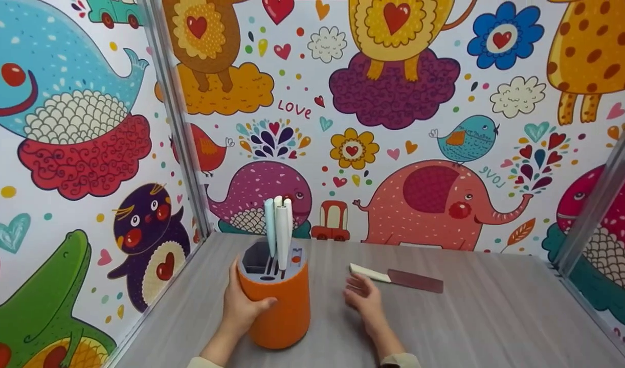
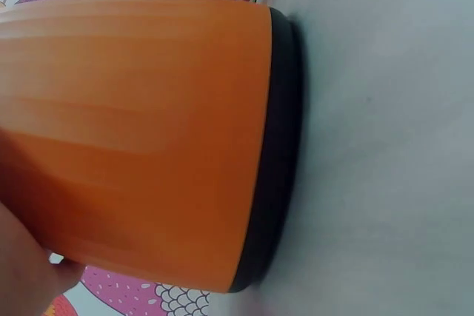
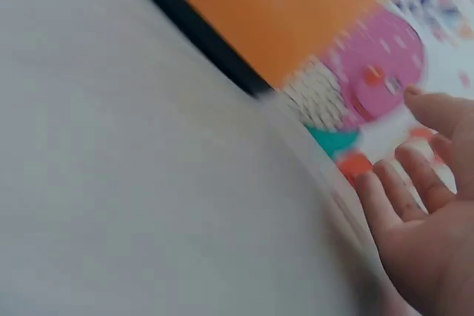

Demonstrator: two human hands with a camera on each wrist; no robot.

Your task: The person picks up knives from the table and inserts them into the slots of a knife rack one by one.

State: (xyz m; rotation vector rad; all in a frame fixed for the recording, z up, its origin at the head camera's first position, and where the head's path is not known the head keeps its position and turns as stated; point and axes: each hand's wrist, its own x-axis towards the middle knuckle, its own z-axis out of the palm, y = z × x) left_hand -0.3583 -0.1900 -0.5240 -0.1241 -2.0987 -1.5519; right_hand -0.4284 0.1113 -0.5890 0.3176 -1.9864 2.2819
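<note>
An orange knife block with a grey slotted top and a dark base stands upright on the table. My left hand grips its left side, the thumb across the front and the fingers mostly hidden behind. Several white handles and one light blue handle stick up from its slots. To the right lies a cleaver with a cream handle and a dark reddish blade. My right hand is just in front of the cleaver's handle, fingers loosely bent and holding nothing. The right wrist view shows that palm bare.
Grey wood-grain table lies under everything. Walls printed with cartoon animals close off the back and left side, joined by a metal corner post. Another metal post rises at the right.
</note>
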